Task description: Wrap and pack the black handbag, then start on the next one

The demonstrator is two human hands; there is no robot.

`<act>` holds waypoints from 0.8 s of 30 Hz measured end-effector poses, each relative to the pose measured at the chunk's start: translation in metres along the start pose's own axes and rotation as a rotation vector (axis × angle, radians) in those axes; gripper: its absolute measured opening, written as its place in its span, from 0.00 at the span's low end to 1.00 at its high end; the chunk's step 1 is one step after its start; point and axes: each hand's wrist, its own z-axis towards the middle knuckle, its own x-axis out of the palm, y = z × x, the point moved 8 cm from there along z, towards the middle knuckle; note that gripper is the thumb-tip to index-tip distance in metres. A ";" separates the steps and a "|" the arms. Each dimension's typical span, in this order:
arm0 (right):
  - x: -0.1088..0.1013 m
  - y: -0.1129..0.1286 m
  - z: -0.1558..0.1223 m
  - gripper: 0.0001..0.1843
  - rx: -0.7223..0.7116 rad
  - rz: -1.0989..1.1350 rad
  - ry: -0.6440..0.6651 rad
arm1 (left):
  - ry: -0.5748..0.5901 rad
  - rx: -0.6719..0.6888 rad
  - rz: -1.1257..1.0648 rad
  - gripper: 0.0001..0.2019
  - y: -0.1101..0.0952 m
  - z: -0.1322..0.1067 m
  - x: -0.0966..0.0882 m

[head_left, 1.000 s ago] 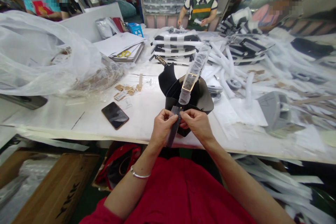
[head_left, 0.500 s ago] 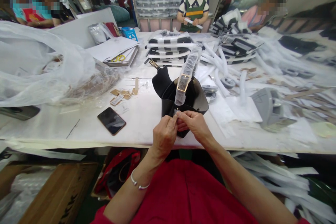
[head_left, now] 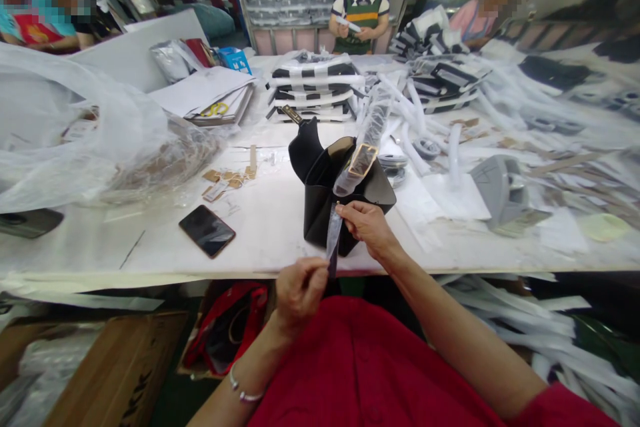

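At the centre of the frame, a black, smooth-sided bag [head_left: 320, 210] stands open on the white-covered table [head_left: 270, 233], its flap folded out toward the upper left. The right hand [head_left: 369, 227] pinches the upper end of a narrow, translucent plastic strip [head_left: 334, 230] at the bag's front; the left hand [head_left: 301, 290], lower down, has its fingers curled closed around the strip's lower end. Judging by how things lie, the strap with the rectangular gold-coloured buckle [head_left: 364, 160] is already covered in clear film, while the strip is unfinished, stretched between both hands, and the bag remains unclosed.
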 end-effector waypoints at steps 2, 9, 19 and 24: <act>0.001 0.002 -0.002 0.22 -0.007 -0.003 0.005 | -0.137 -0.347 -0.128 0.11 0.029 0.015 -0.012; 0.001 0.006 -0.009 0.22 -0.085 -0.082 0.004 | 0.356 -0.929 -0.945 0.26 0.037 0.032 0.080; -0.031 0.015 -0.016 0.22 -0.151 -0.243 -0.101 | 0.116 -0.849 -0.688 0.23 0.053 0.028 0.074; -0.151 0.051 -0.027 0.23 -0.303 -0.345 -0.468 | 0.021 -0.880 -0.640 0.23 0.061 0.028 0.066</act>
